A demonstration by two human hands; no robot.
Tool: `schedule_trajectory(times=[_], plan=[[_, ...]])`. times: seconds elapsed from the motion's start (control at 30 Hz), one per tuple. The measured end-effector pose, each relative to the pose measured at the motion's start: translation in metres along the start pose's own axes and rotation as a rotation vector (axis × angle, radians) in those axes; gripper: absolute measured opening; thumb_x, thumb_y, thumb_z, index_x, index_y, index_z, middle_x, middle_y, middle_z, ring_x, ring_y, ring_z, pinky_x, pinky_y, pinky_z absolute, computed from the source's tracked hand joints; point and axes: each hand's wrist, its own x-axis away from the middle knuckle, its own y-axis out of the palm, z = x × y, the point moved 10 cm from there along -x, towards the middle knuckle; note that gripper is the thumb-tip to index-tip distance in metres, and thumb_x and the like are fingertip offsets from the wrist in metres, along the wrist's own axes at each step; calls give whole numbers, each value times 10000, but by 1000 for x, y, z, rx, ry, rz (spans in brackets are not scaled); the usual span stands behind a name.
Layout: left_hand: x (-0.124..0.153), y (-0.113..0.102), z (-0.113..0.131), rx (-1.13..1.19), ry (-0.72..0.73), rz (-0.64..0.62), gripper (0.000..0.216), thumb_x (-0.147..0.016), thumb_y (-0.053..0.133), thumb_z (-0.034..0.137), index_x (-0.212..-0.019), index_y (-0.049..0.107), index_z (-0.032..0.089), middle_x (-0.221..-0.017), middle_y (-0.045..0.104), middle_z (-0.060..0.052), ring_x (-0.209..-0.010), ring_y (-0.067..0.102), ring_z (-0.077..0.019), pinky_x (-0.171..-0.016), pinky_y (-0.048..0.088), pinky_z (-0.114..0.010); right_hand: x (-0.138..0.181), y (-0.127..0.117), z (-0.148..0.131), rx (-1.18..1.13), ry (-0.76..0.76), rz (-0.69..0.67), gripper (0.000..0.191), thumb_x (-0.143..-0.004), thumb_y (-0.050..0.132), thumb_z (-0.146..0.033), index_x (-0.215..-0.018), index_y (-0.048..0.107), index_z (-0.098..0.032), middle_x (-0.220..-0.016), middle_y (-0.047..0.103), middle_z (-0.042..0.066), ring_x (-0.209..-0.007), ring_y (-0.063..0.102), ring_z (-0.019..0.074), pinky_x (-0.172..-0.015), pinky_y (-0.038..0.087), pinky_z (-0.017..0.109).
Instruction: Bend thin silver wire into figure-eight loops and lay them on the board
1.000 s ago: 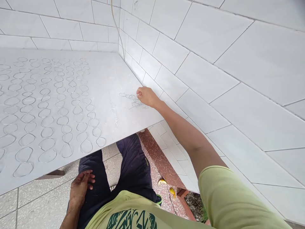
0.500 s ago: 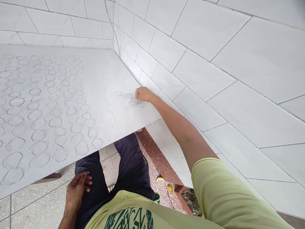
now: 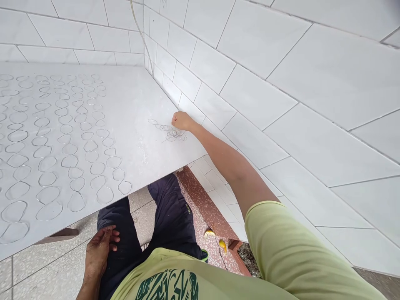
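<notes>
1. Near the counter's (image 3: pixel 128 100) right edge: tangled wire loops (image 3: pixel 171 135), likely heaped for reach.
2. At their wall side: right hand (image 3: pixel 181 120), fingers curled inward, contents hidden.
3. Leftward: figure-eight wires (image 3: pixel 48 203), presumably spaced against snagging.
4. Over trousers (image 3: pixel 121 233): left hand (image 3: pixel 98 251), thumb near fingertips, pinch unclear.
5. Since a second ago: right fingers curled tighter.

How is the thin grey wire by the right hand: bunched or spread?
Mostly bunched: the wire shows overlapping loops on the white tabletop.
</notes>
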Motion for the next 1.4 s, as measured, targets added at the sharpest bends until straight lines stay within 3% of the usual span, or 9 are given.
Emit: schedule_trajectory(times=[0.13, 0.3, 0.53, 0.7, 0.87, 1.23, 1.4], plan=[[-2, -1, -3, -4, -8, -5, 518, -642, 809, 541, -966, 722, 145, -763, 729, -51, -607, 645, -192, -412, 448, -251, 9, -12, 12, 80, 38, 5, 498, -822, 724, -95, -581, 323, -268, -627, 344, 2, -656, 446, 189, -618, 390, 337], [-4, 0, -3, -14, 0, -7, 496, -654, 805, 530, -963, 725, 150, -768, 731, -51, -612, 658, -198, -418, 449, -251, 18, -3, 26, 79, 91, -43, 449, -701, 780, -17, -583, 415, -251, -647, 445, 25, -720, 546, 237, -628, 430, 356], [-3, -2, -5, 17, -6, -6, 505, -654, 806, 540, -960, 725, 146, -768, 727, -50, -610, 648, -190, -419, 449, -246, 29, -13, 17, -119, 33, -6, 293, -850, 733, -124, -677, 513, -211, -786, 656, 76, -647, 561, 149, -555, 446, 293], [-4, -2, -7, 27, -8, -1, 501, -649, 817, 524, -961, 724, 142, -761, 726, -48, -605, 645, -188, -411, 445, -245, 43, -29, 3, -279, -47, 32, 219, -884, 702, -129, -719, 570, -185, -934, 745, 102, -649, 583, 114, -511, 406, 246], [-3, -2, -7, 35, -7, -9, 492, -662, 807, 523, -959, 721, 140, -763, 725, -50, -608, 650, -189, -415, 449, -248, 48, -37, -1, -225, -64, 70, 216, -895, 708, -137, -753, 556, -196, -936, 767, 77, -588, 578, 102, -467, 356, 242], [-2, 2, -6, -72, 36, -36, 509, -699, 757, 566, -993, 699, 155, -773, 719, -44, -632, 657, -207, -418, 486, -270, 53, -36, -1, -249, -26, 87, 185, -937, 698, -126, -816, 566, -174, -955, 735, 79, -567, 686, 106, -450, 403, 229], [-1, 2, -5, -73, 41, -33, 489, -696, 753, 554, -980, 697, 160, -779, 721, -44, -631, 659, -206, -417, 483, -268, 58, -32, 12, -164, 63, 92, 187, -944, 713, -171, -796, 598, -180, -719, 683, 49, -523, 584, 112, -493, 410, 245]])
